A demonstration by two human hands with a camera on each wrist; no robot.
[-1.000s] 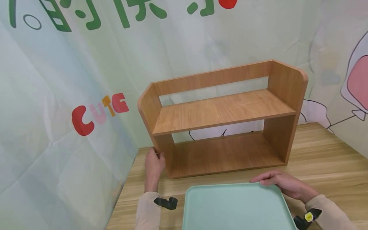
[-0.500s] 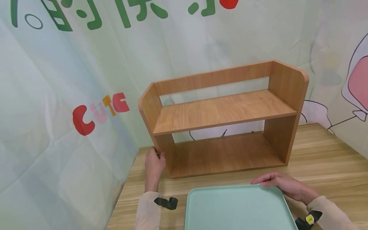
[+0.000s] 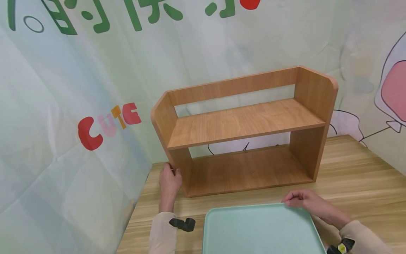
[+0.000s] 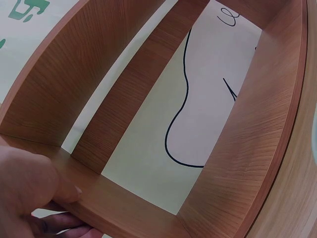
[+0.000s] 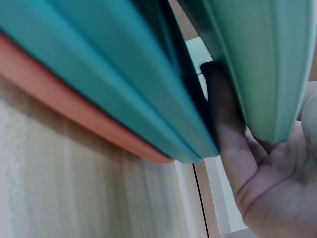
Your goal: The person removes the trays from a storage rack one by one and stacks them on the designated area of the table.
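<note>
A two-tier wooden desktop shelf (image 3: 245,121) stands on the table. My left hand (image 3: 170,183) grips the lower front edge of its left side panel; in the left wrist view the thumb of that hand (image 4: 29,183) lies over the panel (image 4: 114,208), other fingers behind. My right hand (image 3: 314,206) pinches the far right corner of a pale green tray (image 3: 260,229). In the right wrist view, the pale green tray (image 5: 262,59) sits between fingers of the right hand (image 5: 272,183), one finger in the gap above teal trays (image 5: 104,74) and an orange tray (image 5: 74,101).
The wood-grain table (image 3: 364,176) extends to the right of the shelf. A printed cloth backdrop (image 3: 95,70) hangs behind and along the left. Both shelf tiers hold nothing. The pale green tray's near side runs out of the head view.
My right fingertips have slid slightly right along the tray's far edge and look more bent. The left hand keeps its grip on the shelf, which stays put.
</note>
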